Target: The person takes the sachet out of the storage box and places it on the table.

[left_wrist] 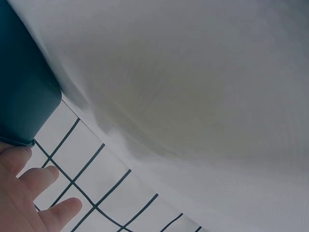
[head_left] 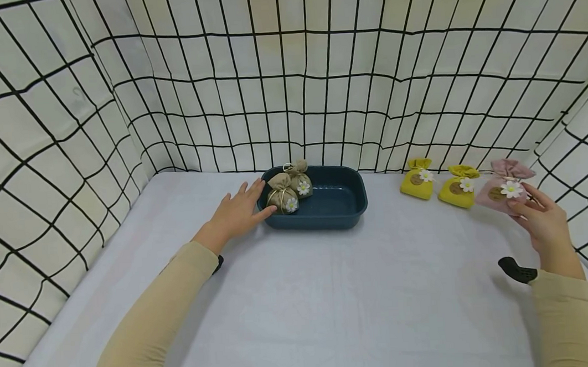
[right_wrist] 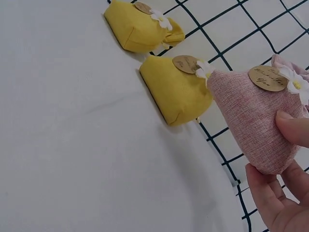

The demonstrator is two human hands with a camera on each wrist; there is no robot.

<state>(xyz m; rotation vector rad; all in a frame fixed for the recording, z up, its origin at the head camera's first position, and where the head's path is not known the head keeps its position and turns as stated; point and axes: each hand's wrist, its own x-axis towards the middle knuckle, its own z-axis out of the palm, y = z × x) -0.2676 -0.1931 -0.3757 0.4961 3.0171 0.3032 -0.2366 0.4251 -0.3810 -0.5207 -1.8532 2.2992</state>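
My right hand (head_left: 546,221) grips a pink cloth sachet (head_left: 500,195) with a white flower and a round brown tag, thumb on one face and fingers behind. In the right wrist view the pink sachet (right_wrist: 256,116) appears raised off the table. Just left of it stand two yellow sachets (head_left: 457,190) (right_wrist: 178,92), also with flowers and tags. My left hand (head_left: 238,211), fingers spread and fairly straight, touches the left end of a dark blue basin (head_left: 321,222). Two beige sachets (head_left: 281,196) with white flowers sit in the basin's left part.
A white cloth covers the table (head_left: 350,302). Black wire grid panels (head_left: 309,94) backed with white cloth stand along the back and both sides. The basin and yellow sachets are close to the back panel.
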